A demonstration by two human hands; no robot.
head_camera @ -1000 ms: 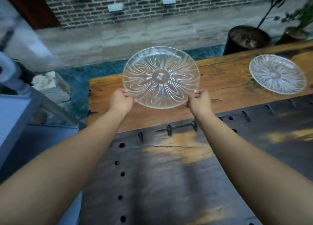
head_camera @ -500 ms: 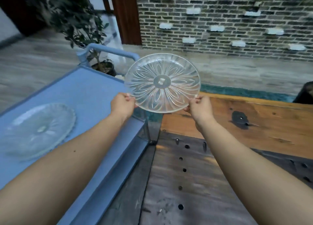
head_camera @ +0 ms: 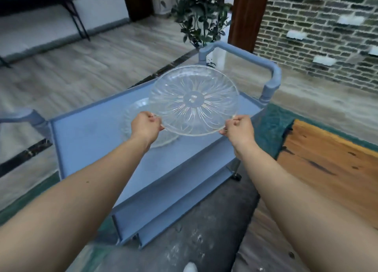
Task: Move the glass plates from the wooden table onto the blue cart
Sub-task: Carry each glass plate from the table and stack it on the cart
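Observation:
I hold a clear glass plate [head_camera: 194, 99] with a cut flower pattern in the air above the blue cart [head_camera: 86, 136]. My left hand [head_camera: 146, 126] grips its near left rim and my right hand [head_camera: 238, 129] grips its near right rim. A second glass plate [head_camera: 135, 116] lies flat on the cart's top shelf, partly hidden behind the held plate and my left hand. The wooden table [head_camera: 331, 161] shows at the right edge of the view, with no plates on the part I can see.
The cart has a raised blue handle [head_camera: 272, 75] at its far end and a lower shelf [head_camera: 173, 202]. A potted plant [head_camera: 200, 15] stands behind it, beside a wooden post [head_camera: 247, 15] and a brick wall [head_camera: 319, 34]. Grey floorboards stretch to the left.
My view and both hands have swung left from the table. The held plate has moved from beside the cart's edge to above its top shelf, overlapping the plate lying there.

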